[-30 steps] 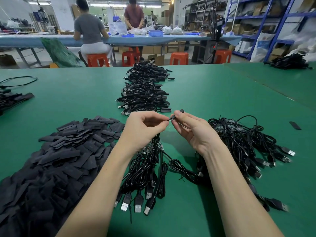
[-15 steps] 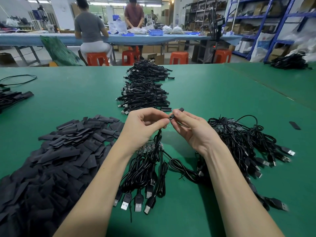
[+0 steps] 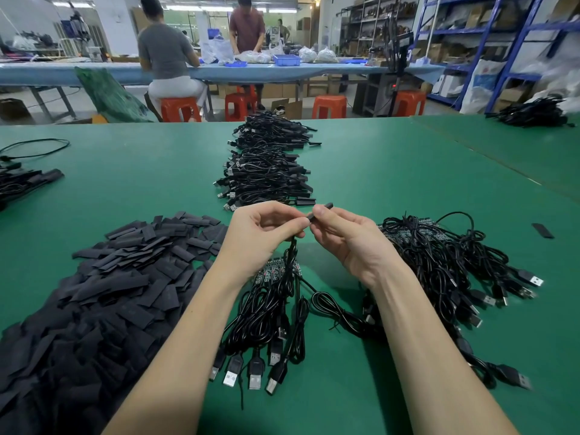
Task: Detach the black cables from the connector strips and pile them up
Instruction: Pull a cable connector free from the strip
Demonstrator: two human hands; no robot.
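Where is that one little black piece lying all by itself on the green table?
The lone black piece lies on the green table at the far right, just beyond the right-hand cable bundle.

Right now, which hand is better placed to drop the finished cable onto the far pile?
Left, probably. The left hand pinches the thin black cable itself; the right hand holds only the small black sleeve. The far heap of black cables lies ahead of both.

place: small electronics assembly workshop | green worktable [image 3: 392,171] heaped with USB cable bundles [image 3: 266,164] and black sleeve pieces [image 3: 103,287] | blue storage racks [image 3: 489,36] holding cartons | two workers at a long bench [image 3: 282,72] | orange plastic stools [image 3: 329,105]
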